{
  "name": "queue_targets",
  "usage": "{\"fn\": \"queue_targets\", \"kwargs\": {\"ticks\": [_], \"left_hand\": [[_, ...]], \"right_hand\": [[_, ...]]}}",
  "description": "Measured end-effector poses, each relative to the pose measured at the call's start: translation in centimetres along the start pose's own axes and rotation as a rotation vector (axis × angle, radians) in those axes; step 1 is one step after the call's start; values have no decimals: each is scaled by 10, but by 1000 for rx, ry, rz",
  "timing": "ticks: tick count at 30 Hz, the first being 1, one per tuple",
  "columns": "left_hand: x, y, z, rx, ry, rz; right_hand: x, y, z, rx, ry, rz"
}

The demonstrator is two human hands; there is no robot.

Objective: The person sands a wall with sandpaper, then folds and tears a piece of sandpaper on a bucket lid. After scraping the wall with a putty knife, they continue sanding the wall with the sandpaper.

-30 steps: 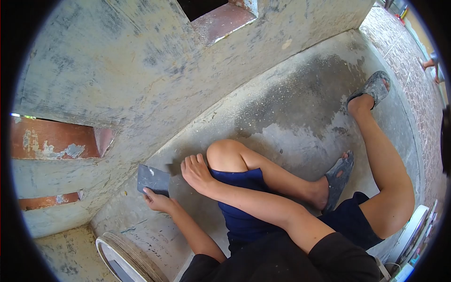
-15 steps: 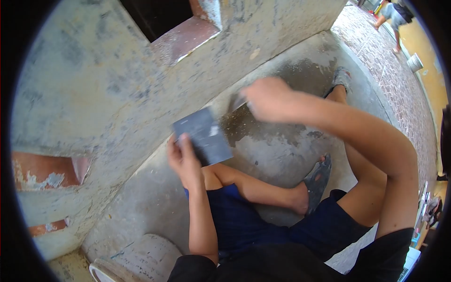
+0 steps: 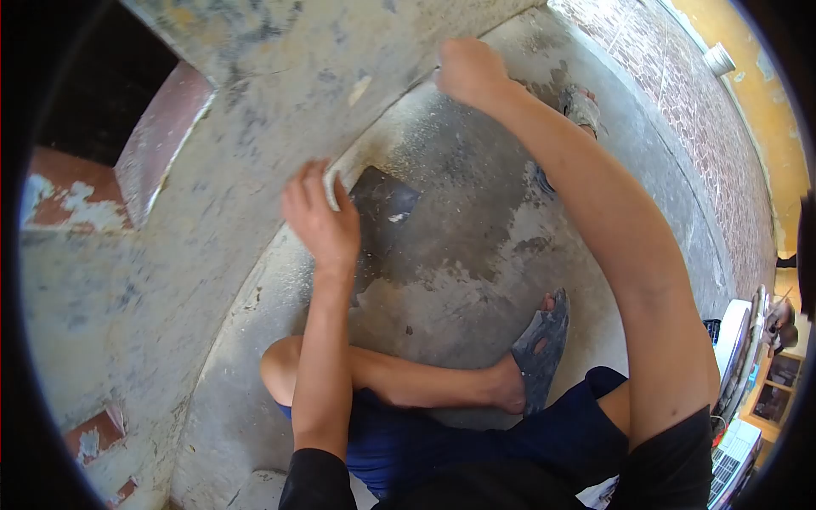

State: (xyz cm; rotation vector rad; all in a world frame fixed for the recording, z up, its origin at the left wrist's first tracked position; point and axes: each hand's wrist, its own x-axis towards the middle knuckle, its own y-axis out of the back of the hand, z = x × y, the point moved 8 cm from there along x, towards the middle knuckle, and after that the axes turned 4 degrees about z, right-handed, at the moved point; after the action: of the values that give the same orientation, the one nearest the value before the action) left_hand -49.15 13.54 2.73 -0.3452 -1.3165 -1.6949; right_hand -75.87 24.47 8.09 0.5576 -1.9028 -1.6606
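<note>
My left hand (image 3: 323, 217) is raised beside the foot of the wall, its thumb apart from the fingers and nothing seen in it. Just right of it, a dark sheet like sandpaper (image 3: 384, 202) lies on the wet grey floor (image 3: 459, 204), a small white mark on its face. Farther up, my right hand (image 3: 470, 72) is closed in a fist close to the base of the wall (image 3: 280, 102). Its curled fingers face away, and I cannot tell what they hold.
Square openings pierce the patchy wall; a dark one (image 3: 102, 85) is at upper left. My sandalled foot (image 3: 544, 348) rests on the floor in front of me. A white bucket (image 3: 719, 59) stands by the yellow wall, and cluttered items (image 3: 765, 374) are at far right.
My left hand has let go of the dark sheet, which now lies on the floor. My right hand has moved farther up along the wall's base. The view has shifted, and the far person is out of view.
</note>
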Motion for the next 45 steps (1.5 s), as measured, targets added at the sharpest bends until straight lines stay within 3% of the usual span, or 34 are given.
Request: {"fn": "queue_targets", "kwargs": {"ticks": [3, 5, 8, 11, 16, 18, 23, 31, 34, 42, 45], "left_hand": [[25, 42, 14, 202, -118, 287], [39, 61, 9, 156, -208, 445], [58, 78, 7, 165, -280, 499], [61, 77, 0, 292, -137, 428], [46, 68, -19, 252, -82, 426], [38, 71, -25, 253, -87, 433], [32, 74, -37, 294, 35, 373], [30, 72, -42, 240, 13, 351], [34, 68, -45, 256, 24, 359], [31, 68, -42, 246, 4, 364], [33, 67, -46, 290, 18, 351]], "right_hand": [[1, -3, -7, 40, -27, -22], [-2, -2, -17, 58, -39, 7], [-3, -11, -20, 90, -50, 42], [-4, -10, -17, 124, -55, 81], [3, -23, -4, 140, -99, 56], [-2, -17, -1, 186, -95, 229], [8, -22, 2, 150, -127, 186], [7, -27, 17, 91, -132, 160], [21, -19, 13, 128, -40, 147], [7, -25, -9, 130, -136, -26], [12, -19, -13, 131, -125, 12]]}}
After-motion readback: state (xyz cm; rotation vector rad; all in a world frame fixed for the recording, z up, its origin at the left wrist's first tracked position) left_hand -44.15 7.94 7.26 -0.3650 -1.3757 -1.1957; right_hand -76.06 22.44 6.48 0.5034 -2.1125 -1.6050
